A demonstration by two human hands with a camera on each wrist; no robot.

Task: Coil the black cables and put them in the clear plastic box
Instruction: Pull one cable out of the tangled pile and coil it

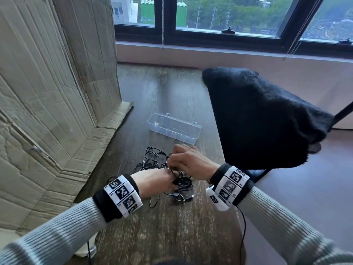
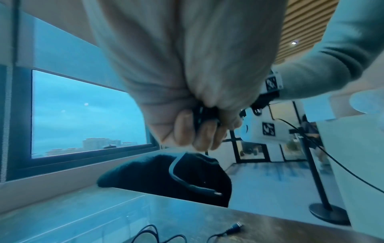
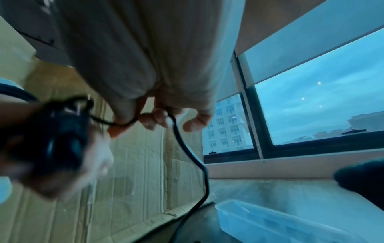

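Observation:
A tangle of thin black cables [image 1: 152, 159] lies on the dark wooden table [image 1: 162, 236], just in front of the clear plastic box [image 1: 173, 129], which stands open-topped and looks empty. My left hand [image 1: 152, 180] grips a small bundle of black cable [image 2: 204, 116] in its curled fingers. My right hand [image 1: 183, 159] is just above it and pinches a strand of the same cable [image 3: 182, 144] between thumb and fingers; the strand hangs down to the table. A loose plug end [image 2: 233, 228] lies on the table.
A large creased cardboard sheet [image 1: 47, 102] stands along the table's left side. A black fuzzy cloth [image 1: 257, 115] is draped over something at the table's right edge. A window sill [image 1: 210, 52] runs behind. A black stanchion post [image 2: 320, 180] stands on the floor to the right.

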